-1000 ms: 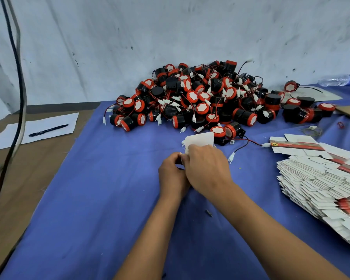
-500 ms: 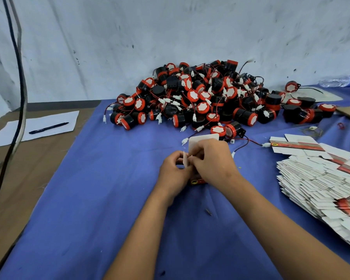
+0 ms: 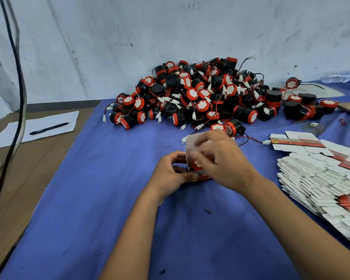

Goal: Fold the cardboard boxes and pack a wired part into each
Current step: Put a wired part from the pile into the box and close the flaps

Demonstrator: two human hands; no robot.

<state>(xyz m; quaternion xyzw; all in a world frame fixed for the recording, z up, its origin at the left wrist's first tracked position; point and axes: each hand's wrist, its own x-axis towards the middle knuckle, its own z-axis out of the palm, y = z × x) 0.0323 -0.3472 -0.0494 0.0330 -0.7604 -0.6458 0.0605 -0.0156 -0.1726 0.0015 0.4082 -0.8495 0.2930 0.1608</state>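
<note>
Head view: left hand [image 3: 171, 171] grips the box [image 3: 192, 156] mid-cloth; right hand [image 3: 220, 158], blurred, curls over the part [image 3: 196, 165] inside. Bare blue cloth [image 3: 113, 178] lies left and near; flat boxes [image 3: 319, 178] crowd the right edge.

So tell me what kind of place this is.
Probably a small packing workshop bench: a heap of wired parts, a stack of flat cardboard boxes, and both hands working one box on blue cloth.

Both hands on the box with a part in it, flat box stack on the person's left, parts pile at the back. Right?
One thing is off: the head view shows the flat box stack on the person's right. Left hand and right hand hold the box, part inside; parts pile behind.
</note>
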